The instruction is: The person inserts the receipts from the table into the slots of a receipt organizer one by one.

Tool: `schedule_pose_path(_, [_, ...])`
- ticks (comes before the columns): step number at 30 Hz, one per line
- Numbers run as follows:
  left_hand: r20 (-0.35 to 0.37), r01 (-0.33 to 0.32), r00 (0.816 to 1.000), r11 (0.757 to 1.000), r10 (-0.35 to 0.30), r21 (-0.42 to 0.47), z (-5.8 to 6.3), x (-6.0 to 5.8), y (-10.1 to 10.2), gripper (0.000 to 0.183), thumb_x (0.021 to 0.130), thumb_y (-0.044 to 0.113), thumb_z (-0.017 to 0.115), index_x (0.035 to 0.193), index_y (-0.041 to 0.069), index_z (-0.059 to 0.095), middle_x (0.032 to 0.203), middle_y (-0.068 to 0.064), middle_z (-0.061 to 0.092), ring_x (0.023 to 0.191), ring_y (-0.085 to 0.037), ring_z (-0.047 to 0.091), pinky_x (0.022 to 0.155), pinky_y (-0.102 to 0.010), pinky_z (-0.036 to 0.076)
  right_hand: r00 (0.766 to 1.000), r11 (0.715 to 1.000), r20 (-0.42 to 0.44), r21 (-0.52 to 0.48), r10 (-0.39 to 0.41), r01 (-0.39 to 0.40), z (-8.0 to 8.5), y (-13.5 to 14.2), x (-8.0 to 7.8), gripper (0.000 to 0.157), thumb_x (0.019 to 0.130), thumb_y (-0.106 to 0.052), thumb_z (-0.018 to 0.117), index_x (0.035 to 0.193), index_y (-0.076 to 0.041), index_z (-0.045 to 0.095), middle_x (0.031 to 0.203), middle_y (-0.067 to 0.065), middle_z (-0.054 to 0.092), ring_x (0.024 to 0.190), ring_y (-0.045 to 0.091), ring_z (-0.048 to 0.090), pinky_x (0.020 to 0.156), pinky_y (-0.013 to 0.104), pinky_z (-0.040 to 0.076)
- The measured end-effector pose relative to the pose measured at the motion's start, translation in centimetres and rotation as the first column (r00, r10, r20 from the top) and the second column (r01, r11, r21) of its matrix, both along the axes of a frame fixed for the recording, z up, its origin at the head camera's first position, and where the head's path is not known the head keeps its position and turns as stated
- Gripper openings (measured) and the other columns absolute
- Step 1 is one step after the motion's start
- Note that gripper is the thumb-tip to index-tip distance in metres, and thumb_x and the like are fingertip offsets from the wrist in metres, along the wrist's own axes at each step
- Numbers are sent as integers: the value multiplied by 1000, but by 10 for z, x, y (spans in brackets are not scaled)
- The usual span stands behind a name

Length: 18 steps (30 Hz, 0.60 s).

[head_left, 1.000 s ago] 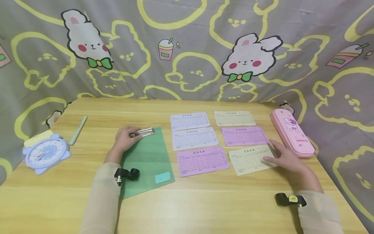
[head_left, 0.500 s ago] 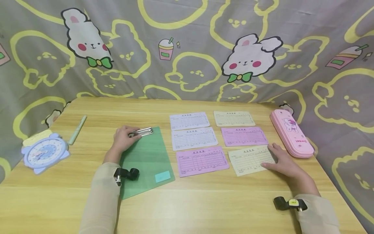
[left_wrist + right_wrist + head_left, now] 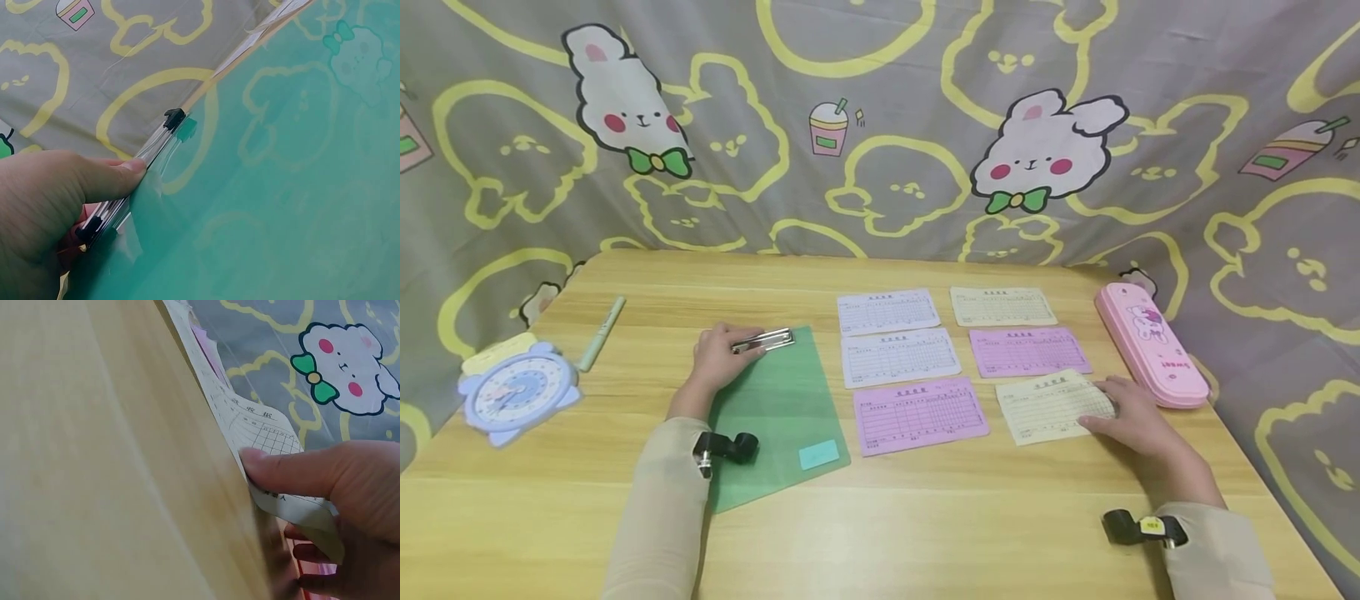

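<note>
Since half a second ago, the nearest cream slip (image 3: 1041,408) has been shifting rightward, away from the pink slip beside it, and its held end is now bowing upward. Thin, matte and printed with a ruled grid, it is lying at the front of the right column on the smooth, pale wood-grain table (image 3: 940,533). Six such rectangular paper slips are resting there in two columns of three: two cream, two pink slips (image 3: 921,417) and two bluish-white slips (image 3: 901,357). One translucent green plastic clipboard (image 3: 782,408) is lying to their left, carrying one shiny metal clip (image 3: 778,338) and one small turquoise label (image 3: 818,455). One rounded pink pencil case (image 3: 1153,346), one slim pale-green pen (image 3: 601,335) and one round blue clock (image 3: 520,392) with ear-like bumps are sitting toward the table's sides. Yellow outlines and white rabbits are patterning the grey fabric (image 3: 895,225) behind.

The right hand (image 3: 1138,425) is pinching the cream slip's right end, thumb above and fingers beneath, with only the paper between. The left hand (image 3: 718,358) is gripping the metal clip, thumb on its near face and fingers curling behind.
</note>
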State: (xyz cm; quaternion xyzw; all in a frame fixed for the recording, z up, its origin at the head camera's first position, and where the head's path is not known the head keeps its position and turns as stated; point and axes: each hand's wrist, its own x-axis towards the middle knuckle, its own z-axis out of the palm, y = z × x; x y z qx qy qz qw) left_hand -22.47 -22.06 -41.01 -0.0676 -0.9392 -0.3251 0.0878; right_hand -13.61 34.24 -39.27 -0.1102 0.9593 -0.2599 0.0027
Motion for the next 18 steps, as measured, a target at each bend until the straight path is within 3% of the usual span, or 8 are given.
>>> schedule_pose_path(5, [16, -10, 1000, 1000, 10, -1, 1, 1, 1, 35, 77, 22, 65, 109, 8, 61, 99, -16, 48, 86, -31, 36, 72, -45, 24, 999, 999, -40, 43, -22, 24, 4, -4, 3, 53, 69, -15, 68, 107, 16, 47, 96, 29, 44, 90, 40, 34, 77, 52, 24])
schedule_pose_path(8, [12, -12, 1000, 1000, 12, 5, 0, 2, 1, 35, 77, 21, 65, 108, 7, 61, 98, -16, 48, 86, -31, 36, 72, -45, 24, 999, 999, -51, 38, -14, 16, 6, -6, 3, 53, 69, -9, 66, 109, 17, 45, 94, 29, 47, 88, 40, 39, 76, 52, 29])
schedule_pose_path(12, [-1, -17, 1000, 1000, 17, 7, 0, 2, 2, 34, 77, 20, 65, 108, 6, 61, 98, -16, 48, 85, -31, 36, 72, -44, 25, 998, 1000, -57, -12, -4, 3, 8, -8, 1, 59, 65, 0, 65, 113, 19, 37, 101, 37, 44, 94, 47, 40, 79, 56, 29])
schedule_pose_path(18, [-23, -3, 1000, 1000, 4, 16, 2, 2, 4, 33, 77, 16, 65, 107, 2, 61, 99, -19, 49, 88, -33, 37, 73, -43, 26, 997, 991, -64, -122, 44, -52, 5, -5, -2, 75, 60, 10, 62, 125, 17, 25, 119, 39, 31, 108, 52, 28, 87, 59, 20])
